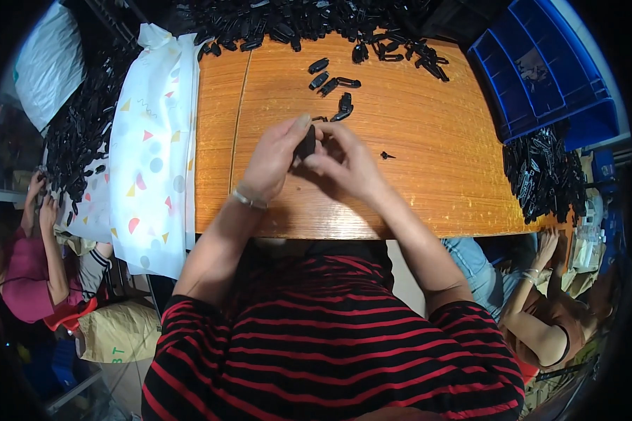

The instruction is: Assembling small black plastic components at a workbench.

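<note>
Over the middle of the wooden table, my left hand (275, 156) is closed round a small black plastic part (306, 145), held up on its edge. My right hand (345, 160) meets it from the other side, thumb and fingers pinched against the same part. My fingers cover much of its shape. Just beyond my hands lie several loose black parts, among them an angled one (343, 107) and two oblong ones, the nearer being a small black housing (319, 81). A tiny black pin-like piece (387, 156) rests to the right of my right hand.
A heap of black parts (295, 21) covers the table's far edge. White patterned sheeting (151, 154) lies along the left. At the right stand a blue bin (541, 67) and another black pile (544, 172). Co-workers sit on both sides, a hand (548, 245) at the right edge.
</note>
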### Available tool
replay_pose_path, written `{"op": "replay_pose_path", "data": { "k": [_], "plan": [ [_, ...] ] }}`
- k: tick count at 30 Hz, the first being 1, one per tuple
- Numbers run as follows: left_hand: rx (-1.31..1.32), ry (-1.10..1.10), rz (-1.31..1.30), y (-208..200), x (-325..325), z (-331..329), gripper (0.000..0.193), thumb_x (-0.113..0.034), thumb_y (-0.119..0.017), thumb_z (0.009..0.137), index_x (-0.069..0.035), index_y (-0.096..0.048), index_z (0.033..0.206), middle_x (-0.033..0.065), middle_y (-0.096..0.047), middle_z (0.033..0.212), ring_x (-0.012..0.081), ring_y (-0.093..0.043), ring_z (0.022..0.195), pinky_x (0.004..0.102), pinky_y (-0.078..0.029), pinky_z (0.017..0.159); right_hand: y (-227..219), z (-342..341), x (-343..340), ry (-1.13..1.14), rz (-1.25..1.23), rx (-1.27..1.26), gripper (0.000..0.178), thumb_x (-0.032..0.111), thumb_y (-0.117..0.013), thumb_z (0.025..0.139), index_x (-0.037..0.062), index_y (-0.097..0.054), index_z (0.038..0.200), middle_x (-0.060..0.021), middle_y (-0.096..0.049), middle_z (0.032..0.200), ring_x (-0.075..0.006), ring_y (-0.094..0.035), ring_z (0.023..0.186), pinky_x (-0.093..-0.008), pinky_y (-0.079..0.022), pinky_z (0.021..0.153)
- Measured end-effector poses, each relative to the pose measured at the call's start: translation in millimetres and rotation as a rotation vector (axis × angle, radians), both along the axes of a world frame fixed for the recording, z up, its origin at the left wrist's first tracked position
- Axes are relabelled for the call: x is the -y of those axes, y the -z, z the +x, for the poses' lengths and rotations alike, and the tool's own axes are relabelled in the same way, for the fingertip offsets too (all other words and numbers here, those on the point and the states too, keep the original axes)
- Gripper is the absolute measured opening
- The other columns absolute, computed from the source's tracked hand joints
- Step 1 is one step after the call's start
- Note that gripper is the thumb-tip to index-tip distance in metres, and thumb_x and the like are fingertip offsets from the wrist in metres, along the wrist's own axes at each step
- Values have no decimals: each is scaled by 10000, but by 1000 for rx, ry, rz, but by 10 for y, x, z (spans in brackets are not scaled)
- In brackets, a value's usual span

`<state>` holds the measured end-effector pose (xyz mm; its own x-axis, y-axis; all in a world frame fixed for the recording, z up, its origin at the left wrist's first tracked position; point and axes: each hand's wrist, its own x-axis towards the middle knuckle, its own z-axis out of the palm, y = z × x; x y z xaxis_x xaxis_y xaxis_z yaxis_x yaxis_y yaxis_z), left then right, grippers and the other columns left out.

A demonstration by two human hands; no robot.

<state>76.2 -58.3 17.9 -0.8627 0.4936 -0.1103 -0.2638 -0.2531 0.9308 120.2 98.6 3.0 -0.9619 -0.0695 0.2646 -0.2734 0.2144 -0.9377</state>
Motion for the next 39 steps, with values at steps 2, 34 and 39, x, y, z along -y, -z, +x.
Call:
{"op": "replay_pose_path", "data": {
  "k": [2,34,39],
  "plan": [
    [-8,6,-132,-19,-68,-217,336,-363,-565,952,-40,-606,871,13,-618,750,54,-558,617,162,-402,511,-8,-98,-284,48,183,16,284,102,-695,858,-7,-610,1105,-63,-640,921,-133,-613,743,-272,-514,664],
    [-1005,-59,-1175,53,-361,-763,197,-238,-688,797,-110,-720,944,82,-691,938,274,-660,849,376,-516,734,-28,-630,-509,23,936,-230,160,61,-688,769,64,-657,926,-98,-583,918,-327,-621,757,-415,-518,649],
    [-997,-99,-1151,91,-313,-782,188,-222,-677,805,-119,-723,956,71,-688,918,267,-657,840,369,-516,727,-85,-612,-635,59,990,-211,123,97,-666,815,21,-647,910,-136,-607,878,-344,-622,748,-427,-503,656]
  ]
}}
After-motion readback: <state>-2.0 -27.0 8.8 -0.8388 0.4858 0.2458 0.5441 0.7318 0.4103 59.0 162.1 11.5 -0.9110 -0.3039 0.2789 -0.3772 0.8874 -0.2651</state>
